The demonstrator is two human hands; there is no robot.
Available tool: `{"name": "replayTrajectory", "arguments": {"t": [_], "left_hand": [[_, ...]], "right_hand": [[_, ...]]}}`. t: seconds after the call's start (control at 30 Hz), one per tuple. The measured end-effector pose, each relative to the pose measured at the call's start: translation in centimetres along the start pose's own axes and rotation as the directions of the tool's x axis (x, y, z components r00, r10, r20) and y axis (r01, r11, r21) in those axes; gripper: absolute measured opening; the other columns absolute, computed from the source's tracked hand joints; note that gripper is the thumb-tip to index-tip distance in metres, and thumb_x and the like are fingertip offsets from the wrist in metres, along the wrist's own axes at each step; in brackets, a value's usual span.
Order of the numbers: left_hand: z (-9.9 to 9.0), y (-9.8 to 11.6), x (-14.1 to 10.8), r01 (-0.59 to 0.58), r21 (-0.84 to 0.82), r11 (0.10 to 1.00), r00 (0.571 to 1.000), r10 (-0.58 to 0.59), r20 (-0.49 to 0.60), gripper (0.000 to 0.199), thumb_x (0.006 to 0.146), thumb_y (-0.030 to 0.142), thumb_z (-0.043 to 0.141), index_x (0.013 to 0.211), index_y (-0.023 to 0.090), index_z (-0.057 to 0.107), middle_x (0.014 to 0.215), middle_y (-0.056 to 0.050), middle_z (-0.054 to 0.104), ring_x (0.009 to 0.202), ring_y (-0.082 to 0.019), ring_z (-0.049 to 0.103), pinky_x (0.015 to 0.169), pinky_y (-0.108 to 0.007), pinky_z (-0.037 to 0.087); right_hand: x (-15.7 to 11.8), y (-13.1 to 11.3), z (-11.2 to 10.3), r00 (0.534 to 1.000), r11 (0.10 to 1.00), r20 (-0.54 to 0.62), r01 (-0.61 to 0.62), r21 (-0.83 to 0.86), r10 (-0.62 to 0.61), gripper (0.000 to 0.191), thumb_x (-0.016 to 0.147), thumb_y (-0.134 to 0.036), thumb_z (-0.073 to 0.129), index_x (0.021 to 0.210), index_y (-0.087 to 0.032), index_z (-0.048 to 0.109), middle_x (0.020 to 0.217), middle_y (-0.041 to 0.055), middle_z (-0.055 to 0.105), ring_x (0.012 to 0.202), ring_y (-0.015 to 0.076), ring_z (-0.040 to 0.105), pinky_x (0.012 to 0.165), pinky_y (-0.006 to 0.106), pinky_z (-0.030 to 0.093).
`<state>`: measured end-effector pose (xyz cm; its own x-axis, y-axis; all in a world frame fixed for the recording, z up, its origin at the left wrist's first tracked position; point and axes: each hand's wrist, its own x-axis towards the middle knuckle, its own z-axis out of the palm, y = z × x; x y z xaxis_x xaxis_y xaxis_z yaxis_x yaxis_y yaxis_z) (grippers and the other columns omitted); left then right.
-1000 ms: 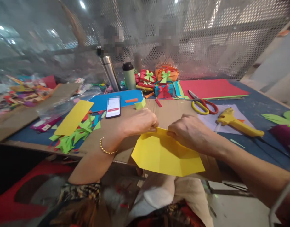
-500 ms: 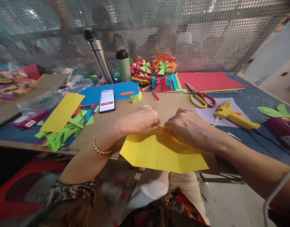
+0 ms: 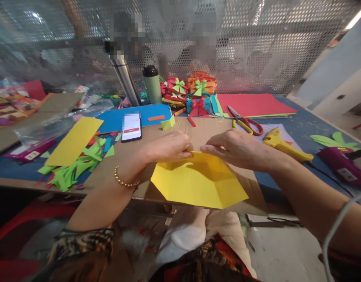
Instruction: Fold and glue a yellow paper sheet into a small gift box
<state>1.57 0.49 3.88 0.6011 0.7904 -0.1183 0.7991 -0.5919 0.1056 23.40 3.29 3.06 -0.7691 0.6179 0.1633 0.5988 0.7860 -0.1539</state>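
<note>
A sheet of yellow paper [image 3: 195,182] with crease lines lies in front of me on the brown cardboard [image 3: 112,166], its near edge reaching past the table edge. My left hand [image 3: 173,145] is closed on the paper's far edge, thumb and fingers pinching it. Beside it, my right hand [image 3: 234,145] holds the same edge between thumb and curled fingers. Between the two hands the edge is bent up, and a shadow falls on the sheet below. The fingertips under the paper are hidden.
To the right lie scissors [image 3: 242,121], a yellow glue gun [image 3: 286,145] and a purple device [image 3: 341,164]. On the left are a phone [image 3: 131,127], green paper scraps [image 3: 71,168] and another yellow sheet [image 3: 76,141]. Behind stand a green bottle [image 3: 152,86], a steel flask [image 3: 126,80] and small paper gift boxes [image 3: 198,105].
My right hand has lifted slightly and its fingers have loosened from a tight fist into a pinch. The paper's far edge shows more between the hands. The view has shifted slightly.
</note>
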Motion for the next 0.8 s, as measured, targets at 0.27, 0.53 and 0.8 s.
{"name": "replayTrajectory", "arguments": {"t": [0.27, 0.53, 0.8], "left_hand": [[-0.6, 0.9, -0.3, 0.006, -0.028, 1.0, 0.999, -0.005, 0.036, 0.027, 0.09, 0.015, 0.06, 0.064, 0.015, 0.067, 0.05, 0.003, 0.049, 0.047, -0.009, 0.035, 0.054, -0.029, 0.023], [-0.6, 1.0, -0.3, -0.017, -0.022, 1.0, 1.0, 0.018, 0.024, 0.026, 0.089, 0.013, 0.063, 0.064, 0.014, 0.07, 0.054, 0.0, 0.058, 0.049, -0.009, 0.036, 0.055, -0.029, 0.024], [0.6, 0.9, 0.1, -0.113, -0.019, 0.993, 0.993, 0.113, -0.024, 0.033, 0.098, 0.025, 0.06, 0.069, 0.014, 0.074, 0.063, -0.004, 0.069, 0.049, -0.009, 0.036, 0.054, -0.029, 0.025]], "right_hand": [[-0.1, -1.2, 0.0, 0.993, 0.999, 0.118, -0.012, -0.04, 0.017, 0.022, 0.096, -0.027, 0.061, 0.086, -0.016, 0.078, 0.082, 0.0084, 0.074, 0.069, 0.0145, 0.06, 0.063, 0.029, 0.034], [-0.1, -0.8, 0.8, 0.994, 0.996, 0.094, 0.066, -0.065, -0.059, 0.024, 0.094, -0.019, 0.061, 0.072, -0.016, 0.072, 0.074, 0.0069, 0.07, 0.066, 0.0134, 0.058, 0.063, 0.029, 0.033], [-0.2, -0.7, 1.2, 0.996, 0.998, 0.064, 0.063, 0.018, -0.064, 0.022, 0.098, -0.027, 0.062, 0.084, -0.02, 0.078, 0.081, 0.005, 0.074, 0.072, 0.0147, 0.065, 0.062, 0.027, 0.033]]}}
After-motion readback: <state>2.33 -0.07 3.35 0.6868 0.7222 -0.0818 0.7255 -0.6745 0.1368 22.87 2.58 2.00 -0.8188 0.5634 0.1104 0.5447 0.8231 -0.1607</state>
